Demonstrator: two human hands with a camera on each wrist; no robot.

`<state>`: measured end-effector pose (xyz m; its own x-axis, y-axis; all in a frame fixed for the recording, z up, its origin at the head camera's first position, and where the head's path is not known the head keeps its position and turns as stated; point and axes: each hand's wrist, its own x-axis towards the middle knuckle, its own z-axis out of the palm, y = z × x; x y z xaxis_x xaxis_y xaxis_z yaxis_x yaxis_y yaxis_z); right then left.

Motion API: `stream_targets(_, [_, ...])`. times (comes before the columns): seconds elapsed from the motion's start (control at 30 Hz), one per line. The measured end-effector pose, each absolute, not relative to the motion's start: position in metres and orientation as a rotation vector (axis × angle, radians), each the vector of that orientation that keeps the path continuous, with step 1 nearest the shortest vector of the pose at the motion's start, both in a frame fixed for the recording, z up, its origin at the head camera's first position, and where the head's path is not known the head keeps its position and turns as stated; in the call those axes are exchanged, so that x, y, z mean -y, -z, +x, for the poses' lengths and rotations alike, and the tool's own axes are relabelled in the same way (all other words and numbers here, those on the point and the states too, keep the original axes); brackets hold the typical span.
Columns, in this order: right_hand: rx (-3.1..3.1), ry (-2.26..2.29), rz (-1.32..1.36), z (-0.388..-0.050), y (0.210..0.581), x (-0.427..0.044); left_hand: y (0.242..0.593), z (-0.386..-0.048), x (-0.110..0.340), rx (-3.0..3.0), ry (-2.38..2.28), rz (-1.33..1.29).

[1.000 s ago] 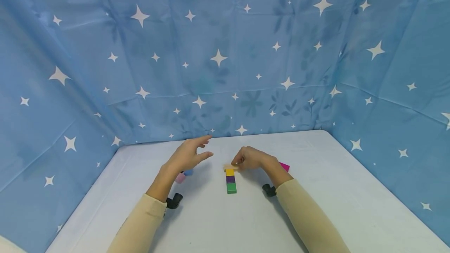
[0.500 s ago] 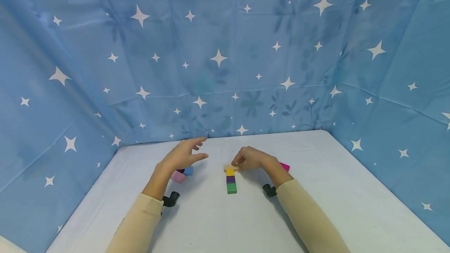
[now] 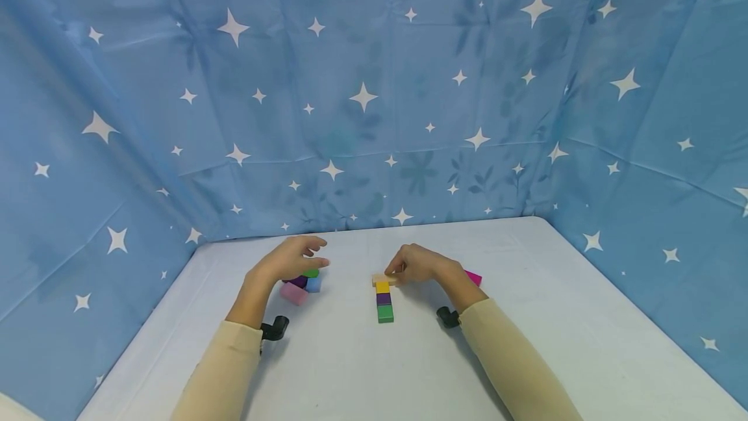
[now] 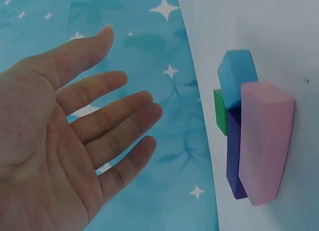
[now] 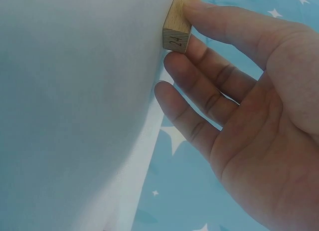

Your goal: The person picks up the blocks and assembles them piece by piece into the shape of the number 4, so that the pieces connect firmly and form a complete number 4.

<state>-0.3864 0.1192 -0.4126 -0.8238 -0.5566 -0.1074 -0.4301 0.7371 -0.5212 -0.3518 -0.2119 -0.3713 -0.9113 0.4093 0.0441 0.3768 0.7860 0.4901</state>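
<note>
In the head view, my right hand [image 3: 416, 262] pinches a plain wooden block [image 3: 379, 280] at the far end of a short row. The right wrist view shows the number 24 on the end of this wooden block [image 5: 175, 39], with thumb and fingers on it. The row runs toward me: a yellow block [image 3: 382, 287], a purple block [image 3: 383, 299] and a green block [image 3: 385, 314]. My left hand [image 3: 287, 259] hovers with loose, spread fingers and holds nothing. Below it lie a pink block [image 4: 266, 141], a light blue block [image 4: 238, 77], a dark purple block [image 4: 234, 158] and a green block [image 4: 220, 111].
A magenta block [image 3: 474, 277] lies partly hidden behind my right wrist. The white tabletop [image 3: 350, 369] carries everything. A blue curtain [image 3: 374, 115] with white stars stands along the back and both sides.
My left hand has moved left and slightly toward me, revealing more of the pink, dark purple and green blocks. My right hand has stayed on the wooden block.
</note>
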Motion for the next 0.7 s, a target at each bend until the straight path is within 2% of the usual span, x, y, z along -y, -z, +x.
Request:
stream_targets(0.3, [-2.689, 0.711, -0.783, -0.385, 0.413, -0.120, 0.375, -0.355, 0.232, -2.848, -0.869, 0.551])
stream_targets(0.53, [-2.689, 0.708, -0.775, -0.386, 0.413, -0.120, 0.377, -0.357, 0.242, -2.849, -0.807, 0.541])
stream_targets(0.7, [-2.685, 0.709, -0.769, -0.386, 0.414, -0.120, 0.380, -0.357, 0.245, -2.830, -0.774, 0.444])
